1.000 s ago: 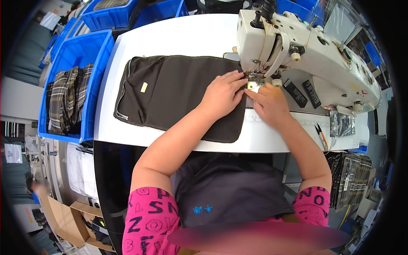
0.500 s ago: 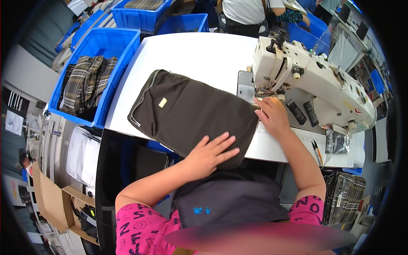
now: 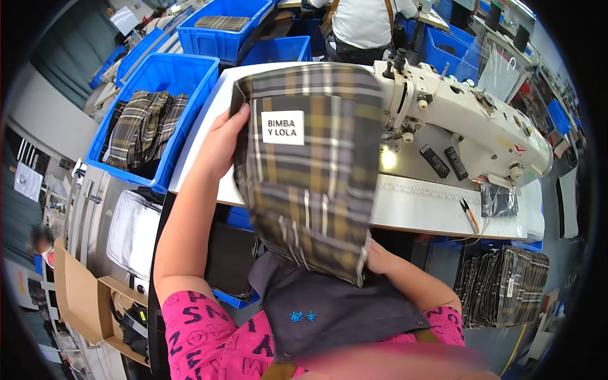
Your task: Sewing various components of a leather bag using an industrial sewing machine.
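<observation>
A flat cloth pouch is raised in front of me, its plaid face of grey, olive, black and white toward me. Near its top sits a white label patch with dark print. My left hand grips the upper left edge, its thumb in front and the other fingers mostly hidden. At the lower right corner, my right hand is closed on the border, fingers partly behind the cloth. Just right of the pouch stands a white sewing machine with its lamp lit over the needle area.
A blue bin of folded plaid pieces stands left of the white table. Orange-handled snips and two black cards lie by the machine. Stacked plaid pieces sit lower right. A person works beyond.
The pouch lay on the table with its plain dark side up; now it is lifted toward me, plaid side showing. My left hand moved up to its edge, my right came down from the needle area.
</observation>
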Available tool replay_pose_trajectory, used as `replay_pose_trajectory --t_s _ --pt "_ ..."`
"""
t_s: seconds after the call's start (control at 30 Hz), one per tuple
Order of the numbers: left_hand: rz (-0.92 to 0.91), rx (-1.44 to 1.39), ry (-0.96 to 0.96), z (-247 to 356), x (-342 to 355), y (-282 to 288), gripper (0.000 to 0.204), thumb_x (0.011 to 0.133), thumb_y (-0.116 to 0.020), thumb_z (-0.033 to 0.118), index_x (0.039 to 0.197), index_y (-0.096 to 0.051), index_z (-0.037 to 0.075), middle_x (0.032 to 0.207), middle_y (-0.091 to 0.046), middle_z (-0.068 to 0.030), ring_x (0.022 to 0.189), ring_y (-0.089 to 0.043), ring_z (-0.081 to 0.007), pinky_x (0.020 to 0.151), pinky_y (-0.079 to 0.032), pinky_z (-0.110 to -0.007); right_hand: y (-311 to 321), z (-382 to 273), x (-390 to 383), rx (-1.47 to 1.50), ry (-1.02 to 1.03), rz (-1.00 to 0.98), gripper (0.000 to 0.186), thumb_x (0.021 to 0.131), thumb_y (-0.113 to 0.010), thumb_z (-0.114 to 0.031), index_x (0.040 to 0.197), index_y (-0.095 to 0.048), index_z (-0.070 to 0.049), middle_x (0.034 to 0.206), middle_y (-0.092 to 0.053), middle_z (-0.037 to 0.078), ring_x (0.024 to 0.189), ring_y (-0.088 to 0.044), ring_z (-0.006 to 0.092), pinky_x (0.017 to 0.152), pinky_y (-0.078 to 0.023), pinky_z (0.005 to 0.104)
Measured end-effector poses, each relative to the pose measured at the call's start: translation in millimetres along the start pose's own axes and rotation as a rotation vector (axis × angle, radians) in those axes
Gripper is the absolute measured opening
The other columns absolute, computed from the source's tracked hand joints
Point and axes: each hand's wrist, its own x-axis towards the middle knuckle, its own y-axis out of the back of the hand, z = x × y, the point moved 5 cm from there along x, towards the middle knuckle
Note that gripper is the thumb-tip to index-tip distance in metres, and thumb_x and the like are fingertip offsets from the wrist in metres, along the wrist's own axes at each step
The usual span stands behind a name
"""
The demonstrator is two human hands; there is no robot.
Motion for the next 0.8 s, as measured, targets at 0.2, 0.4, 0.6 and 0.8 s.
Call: replay_pose_trajectory --t_s 0.2,0.4,0.6,0.8 --pt "0.135 1.324 -0.083 -135.2 80.9 9.3 0.081 0.098 -0.069 0.039 0.166 -0.032 0.014 0.161 -0.046 -0.0189 0.149 -0.043 -0.0368 0.116 -0.04 -0.054 -21.8 70.3 -19.5 0.379 -0.147 0.195 0.055 0.111 -0.051 -0.04 0.141 -0.061 0.005 0.137 -0.067 0.014 0.129 -0.059 0.0222 0.113 -0.044 0.0356" --pt "-0.083 1.149 -0.541 -135.7 78.3 -110.9 0.039 0.106 -0.057 0.026 0.144 -0.062 0.018 0.158 -0.052 -0.0114 0.152 -0.039 -0.0343 0.118 -0.033 -0.063 -20.6 69.7 -21.1 0.134 -0.362 0.134 0.05 0.102 -0.071 -0.037 0.133 -0.067 0.002 0.117 -0.073 0.011 0.106 -0.066 0.0165 0.095 -0.053 0.0331" --pt "-0.28 1.219 -0.415 -150.6 72.7 -160.0 0.042 0.11 -0.048 0.038 0.15 -0.059 0.029 0.164 -0.044 -0.0059 0.157 -0.03 -0.0334 0.116 -0.027 -0.076 -10.0 143.1 -26.8 -0.023 -0.375 0.25 0.055 0.1 -0.07 -0.048 0.121 -0.073 0.003 0.106 -0.077 0.018 0.099 -0.073 0.0237 0.088 -0.057 0.0374" --pt "-0.292 1.284 -0.487 -150.8 72.9 -178.7 0.044 0.108 -0.05 0.039 0.15 -0.058 0.031 0.163 -0.044 -0.0074 0.157 -0.029 -0.0348 0.113 -0.03 -0.077 26.0 181.1 4.4 -0.257 -0.394 0.457 0.063 0.097 -0.066 -0.061 0.11 -0.079 -0.001 0.102 -0.077 0.025 0.102 -0.074 0.0421 0.092 -0.058 0.0453"
